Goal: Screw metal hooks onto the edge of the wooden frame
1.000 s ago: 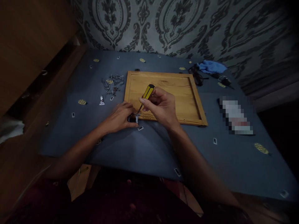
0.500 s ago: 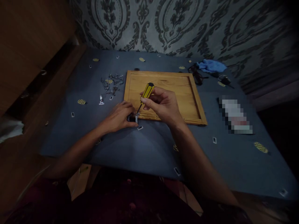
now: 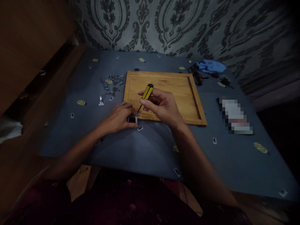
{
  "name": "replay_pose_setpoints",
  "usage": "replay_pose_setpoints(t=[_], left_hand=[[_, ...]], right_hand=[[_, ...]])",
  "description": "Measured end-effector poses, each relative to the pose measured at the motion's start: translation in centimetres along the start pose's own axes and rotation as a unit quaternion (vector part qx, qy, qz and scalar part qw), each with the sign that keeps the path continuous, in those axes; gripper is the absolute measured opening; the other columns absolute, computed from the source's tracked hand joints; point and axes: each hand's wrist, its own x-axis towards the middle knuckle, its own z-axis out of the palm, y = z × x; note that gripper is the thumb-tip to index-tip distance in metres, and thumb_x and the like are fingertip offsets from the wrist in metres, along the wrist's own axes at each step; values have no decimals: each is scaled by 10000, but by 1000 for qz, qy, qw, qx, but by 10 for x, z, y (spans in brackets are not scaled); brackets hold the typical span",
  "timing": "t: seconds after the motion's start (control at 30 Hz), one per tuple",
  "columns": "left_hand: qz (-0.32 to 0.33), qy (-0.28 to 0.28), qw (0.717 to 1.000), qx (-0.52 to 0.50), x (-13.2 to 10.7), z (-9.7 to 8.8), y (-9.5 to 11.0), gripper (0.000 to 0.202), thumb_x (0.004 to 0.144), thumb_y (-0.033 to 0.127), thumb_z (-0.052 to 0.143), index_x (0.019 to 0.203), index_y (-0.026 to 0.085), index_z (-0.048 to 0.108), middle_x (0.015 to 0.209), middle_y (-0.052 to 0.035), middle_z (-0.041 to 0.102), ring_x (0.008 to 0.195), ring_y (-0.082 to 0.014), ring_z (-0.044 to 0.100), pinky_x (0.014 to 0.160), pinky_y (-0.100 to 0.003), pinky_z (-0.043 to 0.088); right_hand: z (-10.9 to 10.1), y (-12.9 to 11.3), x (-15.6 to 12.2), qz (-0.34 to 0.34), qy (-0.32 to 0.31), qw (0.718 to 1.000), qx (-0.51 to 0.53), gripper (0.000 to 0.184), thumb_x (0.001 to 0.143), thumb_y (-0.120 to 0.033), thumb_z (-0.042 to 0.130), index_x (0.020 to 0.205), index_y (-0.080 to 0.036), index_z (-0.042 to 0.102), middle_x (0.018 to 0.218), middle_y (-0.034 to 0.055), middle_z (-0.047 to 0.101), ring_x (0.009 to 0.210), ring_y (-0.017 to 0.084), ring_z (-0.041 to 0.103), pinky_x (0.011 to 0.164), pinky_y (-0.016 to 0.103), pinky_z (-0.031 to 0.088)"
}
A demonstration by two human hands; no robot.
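My right hand [image 3: 161, 106] is closed round a screwdriver with a yellow and black handle [image 3: 147, 91]. Its thin shaft slants down to the left, and the tip meets a small dark metal fitting [image 3: 132, 118] at the near left corner of a shallow wooden tray-like frame [image 3: 199, 103]. My left hand [image 3: 119, 117] lies on the blue cloth with its fingers pinched on that fitting, which they partly hide.
Several small metal hardware pieces [image 3: 110, 84] lie left of the frame. Dark glasses [image 3: 196, 76], a blue cloth [image 3: 211, 66] and a small dark object sit at the back right. A blurred packet [image 3: 235, 117] lies to the right. A wooden cabinet [image 3: 28, 47] stands left.
My right hand has turned slightly on the screwdriver, and the handle leans a bit differently. My left hand stays on the fitting.
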Motion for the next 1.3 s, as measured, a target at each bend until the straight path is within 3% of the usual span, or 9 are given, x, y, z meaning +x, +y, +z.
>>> replay_pose_setpoints(t=[0.13,0.33,0.6,0.93,1.3], left_hand=[[2,1,1000,1,0,-1,1,387,841,473,843,1015,173,672,1067,-82,686,1090,-304,604,950,-429,471],[4,-1,1000,9,0,0,2,356,846,435,844,1005,170,666,1072,-75,692,1115,-303,616,971,-426,463],[-1,-11,1000,15,0,-3,3,407,849,486,833,1037,162,675,1075,-88,691,1082,-298,615,952,-427,471],[-7,-21,1000,2,0,-5,5,361,865,434,825,1067,172,680,1194,-107,694,1210,-336,603,1033,-482,473],[5,-9,1000,-15,0,-4,3,333,866,420,809,1082,189,703,1215,-102,702,1178,-326,607,1042,-484,467]], right_hand=[[-2,2,0,1,-15,1000,-1,409,828,-574,835,840,-185,710,755,-11,631,619,116,628,574,270,497],[8,8,-2,6,46,998,-36,446,778,-583,871,789,-221,610,680,-35,564,585,120,544,518,275,453],[5,3,-4,-31,77,994,-73,443,840,-580,817,781,-248,530,679,-40,516,574,123,517,524,296,438],[8,5,-5,-22,64,992,-105,452,839,-584,797,758,-233,524,719,-19,547,630,138,526,566,305,439],[10,-1,-6,-13,32,992,-120,419,884,-508,755,734,-240,470,687,-27,503,629,138,490,559,296,389]])
